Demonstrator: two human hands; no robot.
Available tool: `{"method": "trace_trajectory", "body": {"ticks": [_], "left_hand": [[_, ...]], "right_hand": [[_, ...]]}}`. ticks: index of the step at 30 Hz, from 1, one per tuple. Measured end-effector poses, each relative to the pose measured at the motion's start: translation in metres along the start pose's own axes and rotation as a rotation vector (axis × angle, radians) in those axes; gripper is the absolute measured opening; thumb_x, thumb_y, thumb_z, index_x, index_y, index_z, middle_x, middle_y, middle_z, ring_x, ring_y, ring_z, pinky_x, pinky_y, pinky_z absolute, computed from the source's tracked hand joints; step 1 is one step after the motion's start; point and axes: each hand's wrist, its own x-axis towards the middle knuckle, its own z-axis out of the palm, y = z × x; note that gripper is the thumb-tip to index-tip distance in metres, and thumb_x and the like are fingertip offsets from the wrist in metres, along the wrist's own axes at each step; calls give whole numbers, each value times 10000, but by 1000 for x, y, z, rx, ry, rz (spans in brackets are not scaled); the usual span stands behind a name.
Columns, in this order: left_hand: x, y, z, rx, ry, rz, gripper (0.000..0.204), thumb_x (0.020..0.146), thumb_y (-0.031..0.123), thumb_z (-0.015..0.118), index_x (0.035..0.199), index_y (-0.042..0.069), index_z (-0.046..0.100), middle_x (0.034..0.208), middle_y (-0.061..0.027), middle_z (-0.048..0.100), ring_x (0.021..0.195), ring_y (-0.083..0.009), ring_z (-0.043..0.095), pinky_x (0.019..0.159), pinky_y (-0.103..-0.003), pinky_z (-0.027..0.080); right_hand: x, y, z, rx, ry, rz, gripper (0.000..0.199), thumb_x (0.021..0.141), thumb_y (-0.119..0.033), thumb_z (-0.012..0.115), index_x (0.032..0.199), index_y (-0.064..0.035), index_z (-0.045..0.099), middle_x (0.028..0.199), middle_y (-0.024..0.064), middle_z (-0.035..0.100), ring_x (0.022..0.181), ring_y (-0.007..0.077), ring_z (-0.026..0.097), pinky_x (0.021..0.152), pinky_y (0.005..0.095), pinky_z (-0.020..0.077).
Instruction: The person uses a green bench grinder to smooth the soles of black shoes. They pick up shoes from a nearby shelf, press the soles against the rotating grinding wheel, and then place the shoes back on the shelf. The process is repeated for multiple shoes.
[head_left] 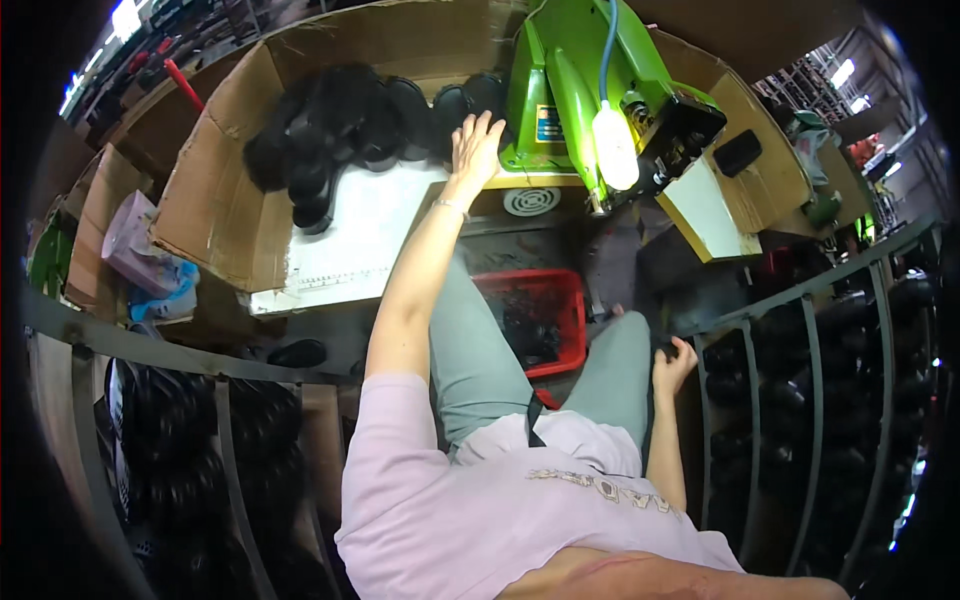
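My left hand [475, 148] reaches forward to the worktable with its fingers spread. It lies against dark rounded pieces [452, 108] that look like shoe soles, just left of a green machine [540, 110]. More of these black pieces [340, 120] are heaped to the left on the white tabletop [345, 235]. My right hand [674, 366] is low beside my right knee, its fingers curled. Something small and dark shows at its fingertips, too small to name.
A lit white lamp [615, 148] hangs at the machine's front. Cardboard walls [215, 190] surround the table. A red crate [572, 320] with dark scraps stands between my legs. Metal racks filled with black pieces flank me, left [222, 440] and right [815, 400].
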Motion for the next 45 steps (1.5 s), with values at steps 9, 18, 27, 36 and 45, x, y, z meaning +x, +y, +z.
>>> {"method": "trace_trajectory", "body": {"ticks": [9, 18, 27, 36, 45], "left_hand": [[3, 31, -85, -272, 269, 93, 399, 735, 51, 755, 1109, 38, 615, 1204, -97, 636, 1219, -321, 517, 1028, -420, 357], [-151, 162, -165, -1234, 207, -703, 534, 700, 139, 853, 1122, 27, 546, 1040, -57, 586, 967, -184, 590, 887, -319, 487], [-126, 207, -110, -1454, -333, -851, 447, 786, -93, 718, 1198, -48, 550, 1091, -77, 625, 1010, -151, 600, 907, -293, 496], [-133, 191, -78, -1215, -392, -899, 394, 731, -50, 795, 1078, 1, 614, 955, -14, 635, 858, -98, 586, 819, -253, 469], [-177, 163, -98, -1212, -268, -1085, 386, 747, -32, 785, 1097, -12, 623, 1041, -50, 655, 956, -134, 612, 895, -293, 481]], "right_hand": [[3, -39, 71, 280, -212, 61, 396, 680, 10, 698, 1063, -64, 631, 1068, 98, 579, 1008, 250, 567, 768, 348, 553], [6, -159, 82, 1080, -1127, 291, 1110, 671, -74, 844, 1539, -190, 162, 1550, 143, 215, 1374, 276, 325, 1008, 417, 437], [52, -78, 96, 1037, -1362, 341, 420, 734, 2, 769, 1131, -3, 631, 1091, 58, 656, 970, 145, 634, 900, 294, 484], [315, -221, 217, 54, 1, -346, 563, 721, -328, 766, 1194, -94, 567, 1185, 211, 547, 1158, 397, 495, 971, 455, 415], [331, -206, 264, 314, -192, -213, 571, 712, -352, 734, 1184, -47, 635, 875, 175, 675, 850, 320, 669, 786, 413, 536]]}}
